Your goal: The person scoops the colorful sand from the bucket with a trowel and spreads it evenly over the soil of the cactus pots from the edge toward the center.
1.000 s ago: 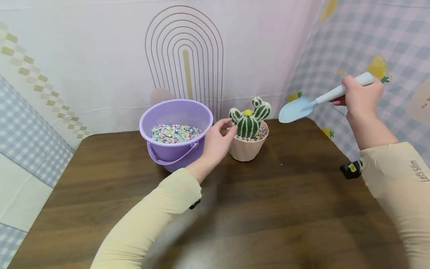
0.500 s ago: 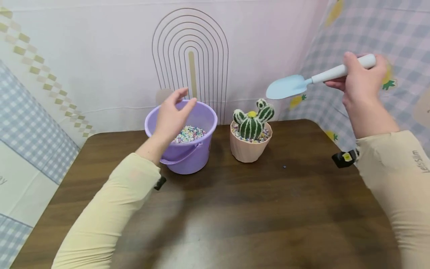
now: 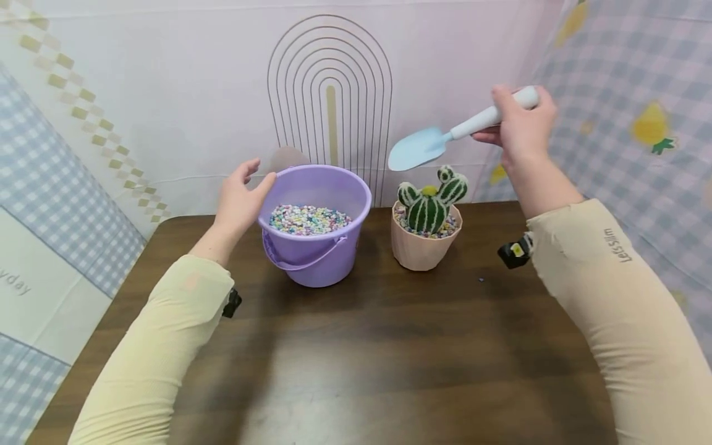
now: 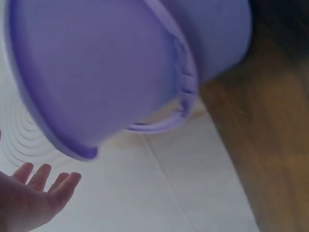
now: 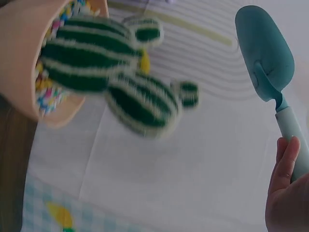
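My right hand [image 3: 525, 130] grips the white handle of a light blue hand trowel [image 3: 418, 148], raised above and behind the pot. The trowel's scoop points left; nothing shows on it. A green knitted cactus [image 3: 427, 214] with a yellow tip stands in a pale pink pot [image 3: 418, 252] among colourful pebbles. To its left is a purple bucket [image 3: 342, 259], partly filled with small multicoloured pebbles [image 3: 308, 220]. Beside the bucket's left rim is my left hand [image 3: 236, 201], fingers loosely bent and holding nothing. In the left wrist view its fingertips [image 4: 72, 178] appear just off the rim.
Everything stands on a dark wooden table [image 3: 345, 358]. A tiny blue bit [image 3: 481, 279] lies right of the pot. Patterned cloth [image 3: 183, 93] hangs behind and along both sides. A small black camera [image 3: 514, 252] sits under the right wrist.
My left hand has moved left, from beside the cactus across the bucket to its left rim. My right hand has carried the trowel up and left, over the cactus.
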Motion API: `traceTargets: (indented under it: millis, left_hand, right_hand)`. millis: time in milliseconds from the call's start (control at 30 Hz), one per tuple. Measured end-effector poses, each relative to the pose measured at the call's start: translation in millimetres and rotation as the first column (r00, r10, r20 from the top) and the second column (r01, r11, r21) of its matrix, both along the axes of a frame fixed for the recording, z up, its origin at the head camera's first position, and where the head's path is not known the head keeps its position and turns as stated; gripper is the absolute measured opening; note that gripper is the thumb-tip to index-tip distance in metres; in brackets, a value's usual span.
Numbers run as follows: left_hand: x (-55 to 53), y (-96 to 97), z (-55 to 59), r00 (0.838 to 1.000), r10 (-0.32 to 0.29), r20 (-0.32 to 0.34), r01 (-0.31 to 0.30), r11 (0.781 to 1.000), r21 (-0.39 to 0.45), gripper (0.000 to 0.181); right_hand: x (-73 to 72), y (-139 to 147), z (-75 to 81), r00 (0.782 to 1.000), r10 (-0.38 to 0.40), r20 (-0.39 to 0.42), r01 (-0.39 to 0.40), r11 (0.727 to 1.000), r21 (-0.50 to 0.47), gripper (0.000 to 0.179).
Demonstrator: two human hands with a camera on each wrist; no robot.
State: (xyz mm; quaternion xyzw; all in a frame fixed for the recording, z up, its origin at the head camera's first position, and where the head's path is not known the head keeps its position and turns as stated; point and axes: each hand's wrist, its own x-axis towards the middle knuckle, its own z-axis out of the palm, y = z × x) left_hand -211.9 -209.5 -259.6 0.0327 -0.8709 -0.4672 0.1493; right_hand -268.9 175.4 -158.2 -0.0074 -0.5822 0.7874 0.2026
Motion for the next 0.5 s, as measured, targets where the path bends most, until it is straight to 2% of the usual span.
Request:
traceTargets:
  millis: [233,500]
  left_hand:
    - [-1.7,-13.8,-21.2,0.999,0.030,0.018,-0.030,0.999,-0.027,0.067]
    - [1.8,-12.9,-37.1,0.999,0.041,0.031,-0.040,0.999,-0.035,0.062]
  right_hand:
    - [-5.2,-35.3,-15.2,0.999,0.029,0.022,-0.031,0.995,0.092,0.021]
    - [-9.7,-72.9,-38.0,0.997,0.033,0.075,-0.049,0.972,0.230,0.022]
